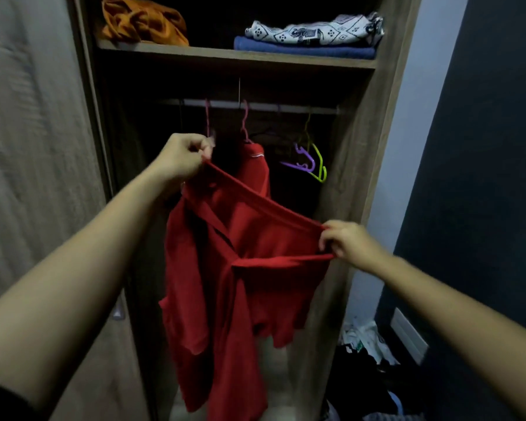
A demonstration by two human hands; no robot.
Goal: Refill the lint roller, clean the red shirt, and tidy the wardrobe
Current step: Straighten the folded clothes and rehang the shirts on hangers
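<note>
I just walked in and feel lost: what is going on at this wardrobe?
A person holds the red shirt stretched between both hands in front of the open wardrobe. The left hand pinches its edge up high, the right hand pinches it lower. Its collar seems to hang from a pink hanger on the rail.

The shirt (pixel 243 268) is red; hangers are pink (pixel 244 123), purple (pixel 301 161) and lime (pixel 319 165); shelf clothes are orange (pixel 140 22), blue (pixel 304 51) and black-on-white patterned (pixel 313 30).
</note>
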